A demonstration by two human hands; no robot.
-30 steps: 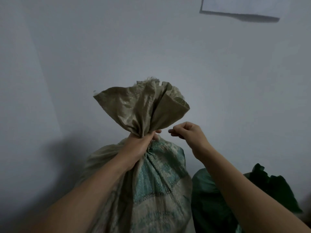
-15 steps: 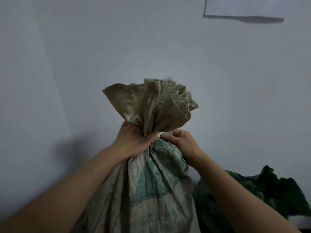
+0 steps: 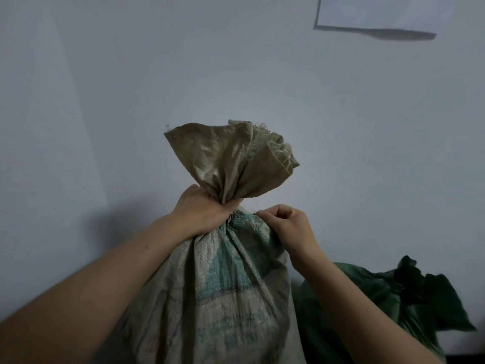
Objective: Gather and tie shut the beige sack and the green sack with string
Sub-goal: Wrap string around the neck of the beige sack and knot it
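The beige sack (image 3: 225,292) stands upright in front of me, woven, with teal print on its front. Its mouth is gathered into a fan of cloth above a tight neck. My left hand (image 3: 203,210) is clenched around that neck. My right hand (image 3: 284,223) sits just right of the neck against the sack's shoulder, thumb and fingers pinched together; a thin pale string (image 3: 248,209) seems to run from them to the neck, though it is faint. The green sack (image 3: 388,303) stands lower right, its top bunched, partly behind my right forearm.
A plain pale wall fills the background close behind both sacks. A white sheet or panel (image 3: 378,11) hangs on the wall at the upper right. The two sacks stand side by side, touching or nearly so.
My right hand came in from the right to the sack's neck, then shifted slightly right and down, pinched. The left hand kept its grip while the gathered top leaned right.
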